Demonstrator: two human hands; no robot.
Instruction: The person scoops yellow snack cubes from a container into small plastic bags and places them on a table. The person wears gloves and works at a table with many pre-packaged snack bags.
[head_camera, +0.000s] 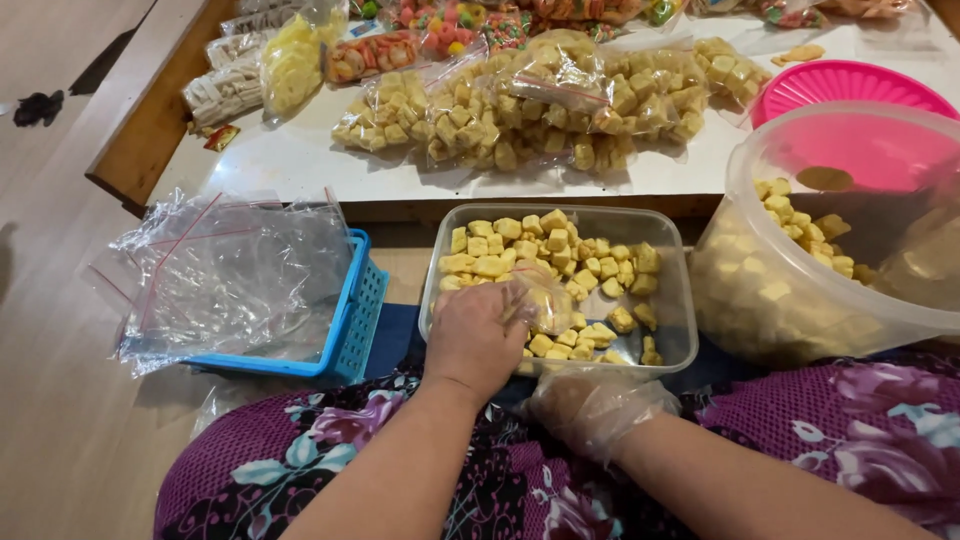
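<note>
A: Left hand (478, 335)?
B: Closed, gripping small clear plastic bag (540, 300) inside clear rectangular plastic tub (680, 300) of yellow snack cubes (500, 255).
A: Right hand (590, 405)?
B: Gloved, nearer; grip unclear. Cubes lay just beyond.

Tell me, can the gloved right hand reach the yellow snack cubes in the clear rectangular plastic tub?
Probably yes: the gloved right hand lies at the near rim of the open clear rectangular plastic tub, with no lid over the yellow snack cubes.

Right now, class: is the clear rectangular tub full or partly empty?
Partly empty: the tub shows bare bottom at its right side among the yellow snack pieces.
</note>
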